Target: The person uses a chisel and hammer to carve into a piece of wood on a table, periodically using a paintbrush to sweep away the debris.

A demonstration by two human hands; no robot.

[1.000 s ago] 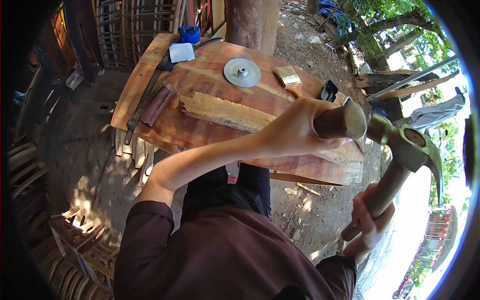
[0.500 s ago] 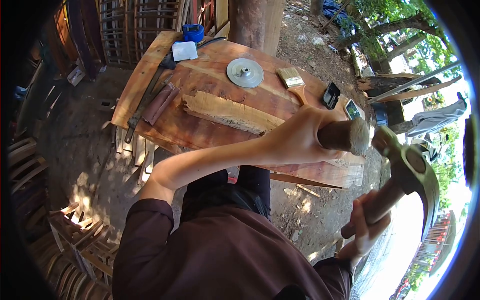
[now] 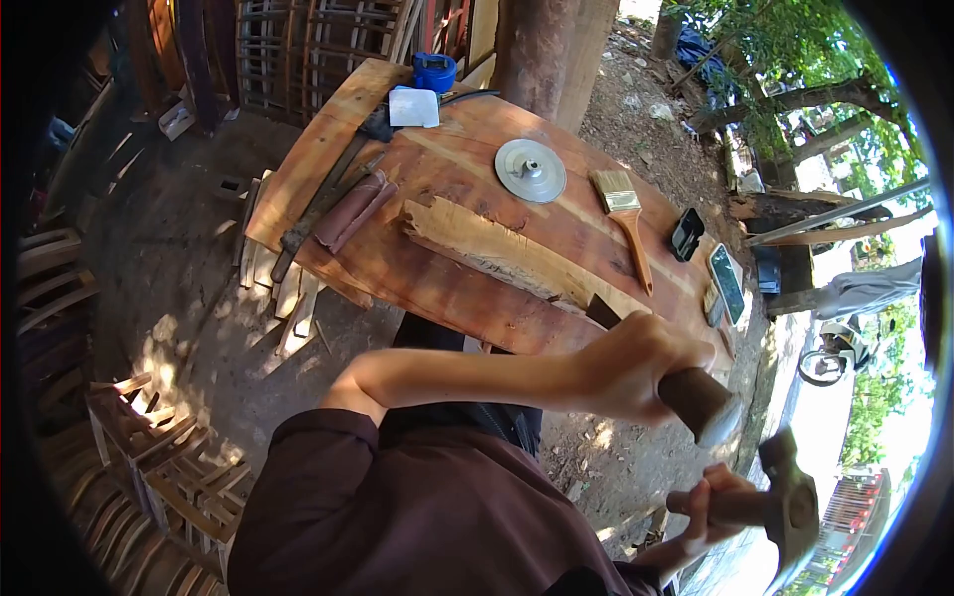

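Observation:
My left hand (image 3: 641,372) is wrapped around the thick wooden handle of a chisel (image 3: 696,405). The chisel's dark blade shows beyond my knuckles, its tip at the rough wood piece (image 3: 487,248) lying along the table. My right hand (image 3: 711,507) grips a claw hammer (image 3: 793,502) by its handle. The hammer head is below and to the right of the chisel's worn butt end, apart from it, and its claw is blurred.
On the wooden table (image 3: 427,308) lie a metal disc (image 3: 531,171), a paintbrush (image 3: 624,223), a phone (image 3: 726,283), a black case (image 3: 687,234), rolled brown sheet (image 3: 356,212) and a blue tape measure (image 3: 434,73). Curved wooden pieces (image 3: 149,477) stand at lower left.
The hammer has dropped away from the chisel's butt end, downward and left in view. My left hand and the chisel sit lower, with the blade now showing. The table has shifted right in view.

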